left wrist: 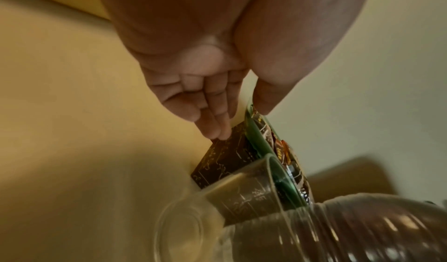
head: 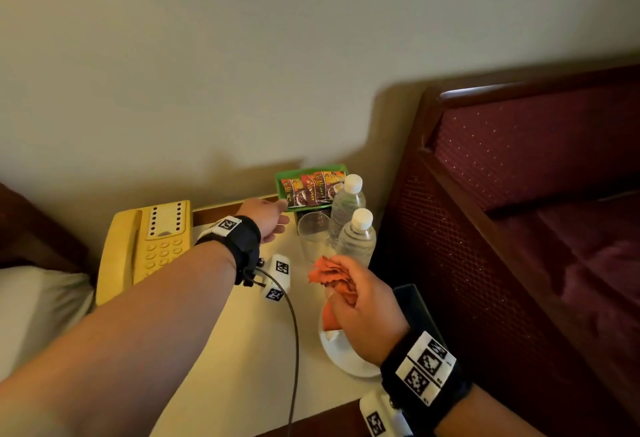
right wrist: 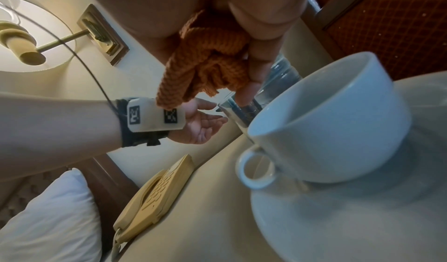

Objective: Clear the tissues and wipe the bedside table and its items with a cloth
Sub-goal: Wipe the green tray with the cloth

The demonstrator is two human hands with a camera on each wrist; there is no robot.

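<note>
My left hand (head: 282, 210) reaches to the near left corner of a green tray (head: 278, 182) of sachets at the back of the cream bedside table (head: 242, 332). In the left wrist view the left hand (left wrist: 241, 123) has its thumb at the tray (left wrist: 256, 138) rim and its straight fingers touching the dark patterned box (left wrist: 225, 157) under the tray. My right hand (head: 349, 294) grips a bunched orange cloth (head: 332, 272) above a white cup (right wrist: 326, 122) on its saucer (right wrist: 338, 218).
A clear glass (head: 313, 232) and two water bottles (head: 348, 204) stand just right of the left hand. A yellow phone (head: 149, 242) fills the table's left side. A dark red headboard (head: 519, 159) rises on the right, a white pillow (head: 34, 308) lies left, and a wall lamp (right wrist: 24, 36) hangs above.
</note>
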